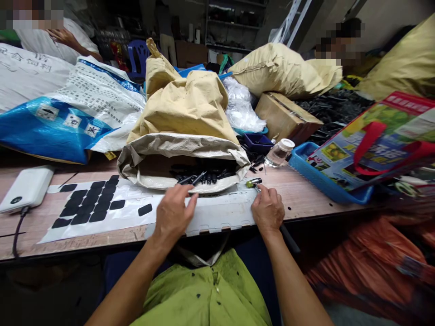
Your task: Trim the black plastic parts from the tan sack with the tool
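White power bank (27,188) at left, dark cable plugged in; black rounded-square pads (93,199) in rows on white sheet (131,218), one pad set apart; open tan sack (190,102) at center, mouth facing the person, black slim parts (207,176) piled just inside; left hand (174,210) at the sack's lower lip by the parts, fingers bent, thumb apart, cannot tell if they pinch one; right hand (268,208) clenched round the hammer (253,182), small head out beyond the knuckles, dark handle behind the wrist, over the table edge; clear jar (279,152) behind it; blue tray (331,190) farther right, printed bag (343,154) in it
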`<action>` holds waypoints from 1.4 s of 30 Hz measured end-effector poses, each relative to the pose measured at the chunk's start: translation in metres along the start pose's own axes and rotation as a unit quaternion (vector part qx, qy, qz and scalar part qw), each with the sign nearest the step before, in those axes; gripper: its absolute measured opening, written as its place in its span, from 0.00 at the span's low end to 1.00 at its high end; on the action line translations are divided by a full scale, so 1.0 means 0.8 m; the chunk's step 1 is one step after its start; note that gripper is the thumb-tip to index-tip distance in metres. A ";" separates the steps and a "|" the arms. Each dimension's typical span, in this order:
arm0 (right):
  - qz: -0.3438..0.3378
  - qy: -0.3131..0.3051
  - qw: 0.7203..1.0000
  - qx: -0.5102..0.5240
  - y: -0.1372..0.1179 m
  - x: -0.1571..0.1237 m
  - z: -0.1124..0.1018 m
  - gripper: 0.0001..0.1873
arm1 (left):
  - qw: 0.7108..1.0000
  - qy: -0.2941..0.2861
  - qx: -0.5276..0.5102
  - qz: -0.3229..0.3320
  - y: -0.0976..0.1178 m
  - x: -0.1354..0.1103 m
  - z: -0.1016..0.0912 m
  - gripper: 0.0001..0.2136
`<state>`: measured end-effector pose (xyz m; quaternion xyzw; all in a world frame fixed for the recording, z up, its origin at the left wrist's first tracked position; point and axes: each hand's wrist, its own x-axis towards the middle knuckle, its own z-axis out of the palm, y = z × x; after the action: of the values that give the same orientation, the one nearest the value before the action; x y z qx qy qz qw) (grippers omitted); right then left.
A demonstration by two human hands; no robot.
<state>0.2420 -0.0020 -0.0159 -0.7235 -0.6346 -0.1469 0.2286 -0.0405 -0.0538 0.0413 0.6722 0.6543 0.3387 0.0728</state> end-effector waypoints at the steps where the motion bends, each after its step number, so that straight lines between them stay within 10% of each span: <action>1: 0.000 0.000 1.000 0.000 0.000 0.000 0.000 0.18 | 0.999 0.036 0.033 -0.002 -0.012 0.015 0.003 0.12; 9: 0.005 -0.005 1.000 -0.008 -0.003 0.000 -0.004 0.17 | 0.993 0.047 0.100 -0.049 -0.074 0.046 0.017 0.08; 13: 0.008 -0.008 1.000 -0.007 -0.003 0.000 -0.004 0.17 | 0.998 0.056 0.034 -0.011 -0.061 0.033 0.011 0.08; 19: 0.011 -0.009 1.000 -0.006 -0.004 -0.001 -0.002 0.17 | 0.987 -0.113 -0.107 0.039 -0.027 0.004 0.044 0.06; 29: 0.050 -0.015 0.994 0.097 0.004 0.007 -0.020 0.18 | 0.987 -0.111 -0.117 0.024 -0.036 0.000 0.063 0.08; 36: 0.025 -0.101 0.912 0.397 -0.046 -0.021 -0.083 0.17 | 0.986 -0.118 -0.116 0.017 -0.035 0.000 0.064 0.08; 42: -0.040 -0.179 0.875 0.448 -0.091 -0.054 -0.092 0.16 | 0.984 -0.124 -0.128 0.015 -0.034 0.001 0.061 0.09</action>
<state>0.1695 -0.0705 0.0353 -0.5317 -0.6910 0.2762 0.4045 -0.0359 -0.0330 -0.0101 0.7036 0.5814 0.3348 0.2341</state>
